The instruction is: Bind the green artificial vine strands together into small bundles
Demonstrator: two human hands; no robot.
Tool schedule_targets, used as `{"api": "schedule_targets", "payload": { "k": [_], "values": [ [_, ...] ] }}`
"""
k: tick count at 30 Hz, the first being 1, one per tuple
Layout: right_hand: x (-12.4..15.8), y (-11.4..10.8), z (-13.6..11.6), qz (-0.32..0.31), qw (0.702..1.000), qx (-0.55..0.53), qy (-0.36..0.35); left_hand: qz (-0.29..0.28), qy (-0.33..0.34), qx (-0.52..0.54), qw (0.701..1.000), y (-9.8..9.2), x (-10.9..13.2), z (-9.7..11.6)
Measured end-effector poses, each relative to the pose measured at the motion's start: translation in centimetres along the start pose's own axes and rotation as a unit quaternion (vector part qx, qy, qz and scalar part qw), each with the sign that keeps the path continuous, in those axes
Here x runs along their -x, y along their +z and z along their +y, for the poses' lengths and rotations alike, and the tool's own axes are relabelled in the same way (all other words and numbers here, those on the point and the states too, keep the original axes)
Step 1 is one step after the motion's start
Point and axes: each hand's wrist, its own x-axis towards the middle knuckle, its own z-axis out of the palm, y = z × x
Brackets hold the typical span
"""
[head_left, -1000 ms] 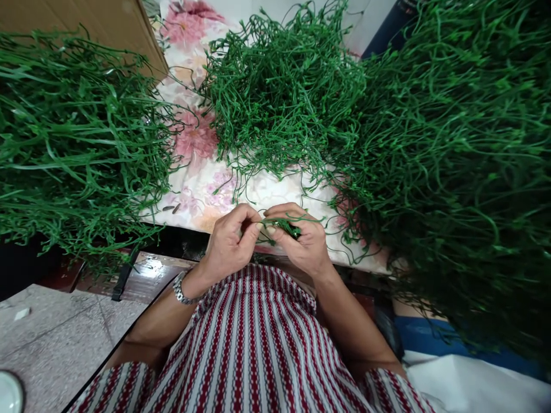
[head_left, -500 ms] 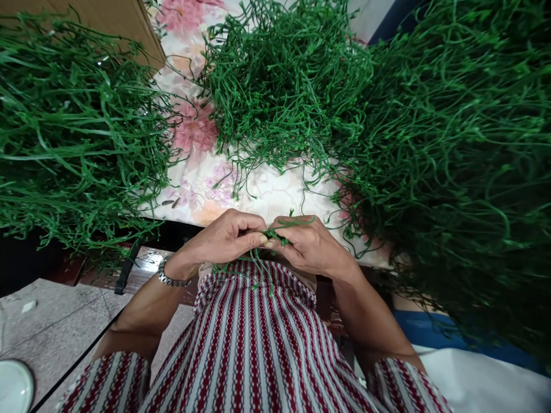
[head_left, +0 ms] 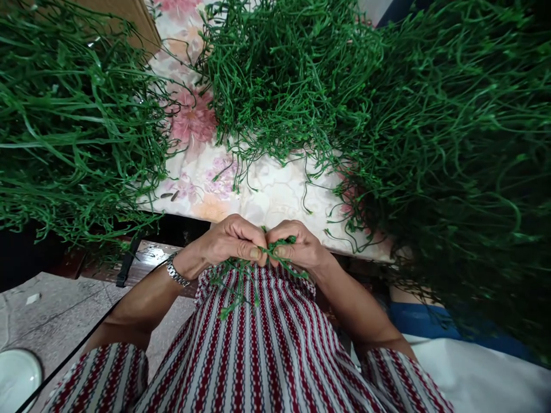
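Thin green artificial plant stems (head_left: 282, 259) are pinched between my two hands at the table's near edge, over my striped clothing. My left hand (head_left: 230, 241), with a metal watch on its wrist, is closed on them between thumb and bent fingers. Close against it, almost touching, my right hand (head_left: 297, 244) grips the same stems with its thumb on top. Loose ends hang below my left hand, and small knobby tips poke out near my right thumb. Whether the stems are joined at the pinch is hidden by the fingers.
Large tangled heaps of green stems lie left (head_left: 81, 132), centre (head_left: 293, 74) and right (head_left: 456, 132). Under them is a floral tablecloth (head_left: 258, 198). A cardboard box (head_left: 140, 26) stands at the back left; a round white lid-like object (head_left: 19, 376) is on the floor.
Both hands have come slightly lower and closer together, still pinching the stems. The stem ends have swung: some hang further left, and others now stick out below my right thumb.
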Motion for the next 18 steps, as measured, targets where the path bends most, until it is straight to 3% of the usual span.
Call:
{"api": "schedule_targets", "payload": {
  "k": [6, 12, 18],
  "values": [
    [0.0, 1.3, 0.9, 0.090, 0.989, -0.110, -0.026, 0.017, 0.021, -0.012, 1.000, 0.3, -0.1, 0.0],
    [0.0, 1.6, 1.1, 0.092, 0.989, -0.107, -0.040, -0.015, 0.052, -0.011, 0.998, 0.3, 0.1, -0.4],
    [0.1, 2.1, 1.4, 0.117, 0.988, -0.091, -0.048, -0.004, 0.045, -0.025, 0.999, 0.4, -0.2, -0.4]
  ]
}}
